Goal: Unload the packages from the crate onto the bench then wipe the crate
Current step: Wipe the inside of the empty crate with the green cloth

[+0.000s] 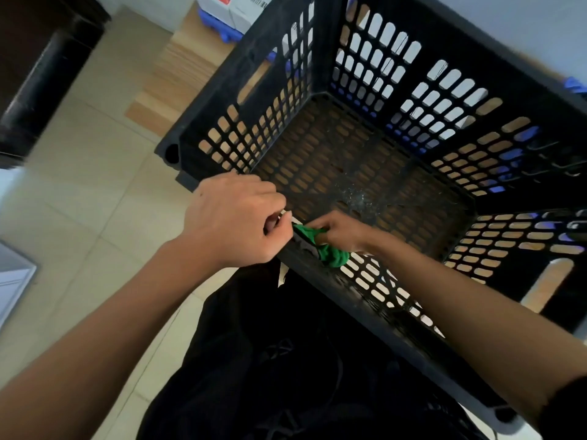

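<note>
Gripping the crate (374, 173) rim, left hand (233, 217); right hand (341, 231) presses green cloth (330, 254).

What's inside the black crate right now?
No packages: the black crate holds only the right hand gripping a green cloth against its near wall, plus pale dusty specks on the floor. The near-wall base is hidden.

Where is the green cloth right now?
In the head view, the green cloth is low and centre, bunched in the right hand against the inside of the black crate's near wall, just right of the left hand on the rim.
</note>
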The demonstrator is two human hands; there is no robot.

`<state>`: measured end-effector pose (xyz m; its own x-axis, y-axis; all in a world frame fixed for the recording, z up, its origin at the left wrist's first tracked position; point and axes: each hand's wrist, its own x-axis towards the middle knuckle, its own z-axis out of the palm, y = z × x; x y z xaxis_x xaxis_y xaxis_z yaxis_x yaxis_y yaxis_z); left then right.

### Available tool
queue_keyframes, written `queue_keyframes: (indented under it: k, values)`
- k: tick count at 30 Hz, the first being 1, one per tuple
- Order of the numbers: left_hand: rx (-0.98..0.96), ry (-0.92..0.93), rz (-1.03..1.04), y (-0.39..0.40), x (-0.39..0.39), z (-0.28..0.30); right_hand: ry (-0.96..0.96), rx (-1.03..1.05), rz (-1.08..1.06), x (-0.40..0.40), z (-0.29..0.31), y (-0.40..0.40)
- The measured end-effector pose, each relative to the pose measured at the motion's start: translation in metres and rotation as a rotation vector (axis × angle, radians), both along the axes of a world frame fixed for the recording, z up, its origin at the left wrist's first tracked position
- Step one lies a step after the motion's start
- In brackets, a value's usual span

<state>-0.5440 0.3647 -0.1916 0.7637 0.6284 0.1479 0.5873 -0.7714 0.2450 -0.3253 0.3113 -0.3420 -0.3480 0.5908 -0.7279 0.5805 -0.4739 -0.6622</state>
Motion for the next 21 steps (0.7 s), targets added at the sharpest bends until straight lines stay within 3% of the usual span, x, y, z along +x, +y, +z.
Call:
queue_keyframes:
  k: [8, 11, 15, 17, 21]
  values:
    - [0.057, -0.199, 0.016, -0.001, -0.002, -0.008, 0.301, -0.143, -0.081, 0.021, 0.057, 0.011]
    - [0.101, -0.316, 0.003, -0.001, -0.002, -0.013, 0.500, -0.193, -0.121, 0.026, 0.075, 0.010]
    - [0.160, -0.493, -0.002, 0.001, -0.003, -0.021, 0.780, -0.241, -0.369, 0.030, 0.101, 0.009]
    - [0.152, -0.579, -0.002, 0.002, -0.002, -0.023, 0.768, -0.159, -0.297, 0.021, 0.105, 0.004]
    - [0.193, -0.641, 0.005, 0.004, 0.000, -0.025, 0.509, 0.019, -0.189, -0.009, 0.088, -0.008]
